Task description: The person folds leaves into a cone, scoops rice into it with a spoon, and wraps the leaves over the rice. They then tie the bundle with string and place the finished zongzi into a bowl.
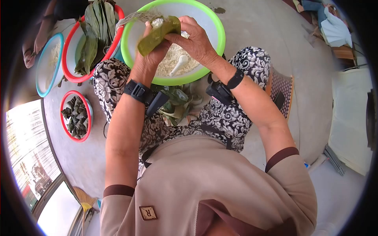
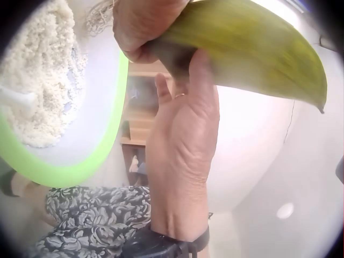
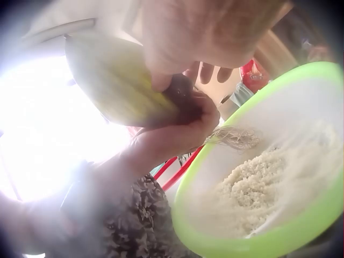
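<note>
In the head view, a green leaf (image 1: 159,36) folded over white rice (image 1: 157,23) is held above a large green-rimmed basin (image 1: 217,29). My left hand (image 1: 152,58) grips the leaf from below, its thumb up beside the rice. From the right, my right hand (image 1: 197,42) pinches the leaf's edge between thumb and fingers. The left wrist view shows the leaf's long pointed end (image 2: 269,59) reaching out past both hands. Loose rice (image 1: 173,59) fills part of the basin, with a white spoon (image 1: 180,65) lying in it. Strands of twine (image 1: 136,17) hang over the basin's rim.
To the left stand a red-rimmed basin (image 1: 67,59) of long leaves (image 1: 91,37), a blue-rimmed basin (image 1: 39,78), and a small red-rimmed bowl (image 1: 90,122) of dark wrapped bundles (image 1: 76,116). More leaves (image 1: 175,102) lie between my knees. Another person's arm (image 1: 41,37) shows at upper left.
</note>
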Demonstrator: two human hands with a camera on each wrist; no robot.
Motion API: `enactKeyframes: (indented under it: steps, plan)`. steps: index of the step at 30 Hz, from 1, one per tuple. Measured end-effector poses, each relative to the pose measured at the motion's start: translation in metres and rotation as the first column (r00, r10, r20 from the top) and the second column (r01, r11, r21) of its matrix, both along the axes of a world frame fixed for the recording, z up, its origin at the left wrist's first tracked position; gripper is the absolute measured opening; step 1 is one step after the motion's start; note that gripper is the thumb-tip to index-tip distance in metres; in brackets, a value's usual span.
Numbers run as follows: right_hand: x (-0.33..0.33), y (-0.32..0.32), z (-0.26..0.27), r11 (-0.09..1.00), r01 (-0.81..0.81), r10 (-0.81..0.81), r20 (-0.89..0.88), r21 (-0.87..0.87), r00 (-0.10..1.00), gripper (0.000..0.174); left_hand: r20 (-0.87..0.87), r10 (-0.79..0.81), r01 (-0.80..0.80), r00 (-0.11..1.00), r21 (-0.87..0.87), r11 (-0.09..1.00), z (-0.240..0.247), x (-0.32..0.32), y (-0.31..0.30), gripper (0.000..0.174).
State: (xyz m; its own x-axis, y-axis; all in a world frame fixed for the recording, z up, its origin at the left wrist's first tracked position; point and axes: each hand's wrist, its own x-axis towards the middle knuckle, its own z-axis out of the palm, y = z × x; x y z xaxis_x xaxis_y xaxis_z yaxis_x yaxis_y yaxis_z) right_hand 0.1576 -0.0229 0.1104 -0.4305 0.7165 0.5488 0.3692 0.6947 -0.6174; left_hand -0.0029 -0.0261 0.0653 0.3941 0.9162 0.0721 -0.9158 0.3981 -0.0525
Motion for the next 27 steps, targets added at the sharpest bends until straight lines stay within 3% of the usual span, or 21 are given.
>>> enactKeyframes:
  steps: [1, 3, 4, 5, 6, 7, 9, 12, 16, 18, 22, 24, 25, 27]
  plan:
    - [-0.001, 0.001, -0.001, 1.000, 0.000, 0.000, 0.000, 0.006, 1.000, 0.025, 0.000, 0.000, 0.000, 1.000, 0.006, 1.000, -0.004, 0.000, 0.004, 0.043]
    - [-0.004, 0.003, -0.002, 0.994, -0.018, 0.004, -0.127, -0.110, 0.992, 0.028, -0.124, 0.107, -0.128, 0.987, -0.180, 0.975, -0.005, 0.003, 0.009, 0.025]
    - [-0.005, 0.003, 0.000, 0.995, -0.020, 0.008, -0.124, -0.100, 0.992, 0.028, -0.165, 0.146, -0.162, 0.975, -0.092, 0.983, -0.001, 0.006, 0.008, 0.027]
    - [-0.006, 0.001, 0.001, 0.980, -0.008, -0.024, -0.159, -0.200, 0.987, 0.028, -0.162, 0.148, -0.163, 0.976, -0.081, 0.983, 0.001, 0.007, 0.009, 0.027]
    - [-0.007, 0.001, 0.003, 0.954, 0.001, -0.061, -0.191, -0.299, 0.980, 0.028, -0.283, 0.178, -0.202, 0.942, -0.057, 0.978, -0.002, 0.010, 0.010, 0.029]
    - [-0.010, -0.001, 0.006, 0.958, 0.003, -0.060, -0.190, -0.288, 0.980, 0.028, -0.397, 0.207, -0.238, 0.894, -0.031, 0.971, -0.002, 0.011, 0.009, 0.030]
    - [-0.016, -0.002, 0.008, 0.881, 0.025, -0.193, -0.309, -0.472, 0.931, 0.027, -0.432, 0.212, -0.221, 0.877, 0.031, 0.975, -0.002, 0.012, 0.009, 0.031]
    - [-0.015, -0.001, 0.013, 0.883, 0.165, -0.271, -0.189, -0.439, 0.944, 0.028, -0.517, 0.250, -0.270, 0.818, 0.038, 0.962, 0.005, 0.017, 0.004, 0.032]
    - [-0.021, 0.008, 0.009, 0.867, 0.208, -0.331, -0.211, -0.454, 0.920, 0.029, -0.557, 0.320, -0.328, 0.766, 0.088, 0.941, 0.019, 0.023, 0.001, 0.031]
    - [-0.024, 0.009, 0.011, 0.811, 0.178, -0.357, -0.230, -0.557, 0.905, 0.030, -0.556, 0.338, -0.361, 0.759, 0.073, 0.930, 0.024, 0.024, 0.000, 0.031]
    - [-0.031, 0.013, 0.015, 0.824, 0.194, -0.399, -0.301, -0.533, 0.866, 0.033, -0.578, 0.364, -0.415, 0.730, 0.048, 0.909, 0.024, 0.025, 0.005, 0.031]
    - [-0.033, 0.016, 0.015, 0.890, 0.429, -0.452, -0.168, -0.155, 0.876, 0.036, -0.581, 0.366, -0.426, 0.727, 0.037, 0.904, 0.024, 0.026, 0.006, 0.031]
    - [-0.034, 0.014, 0.017, 0.890, 0.429, -0.452, -0.165, -0.156, 0.877, 0.036, -0.592, 0.375, -0.446, 0.713, 0.030, 0.895, 0.023, 0.026, 0.007, 0.030]
    - [-0.035, 0.015, 0.026, 0.846, 0.521, -0.521, -0.034, 0.110, 0.853, 0.036, -0.601, 0.390, -0.469, 0.697, 0.029, 0.883, 0.027, 0.025, 0.007, 0.029]
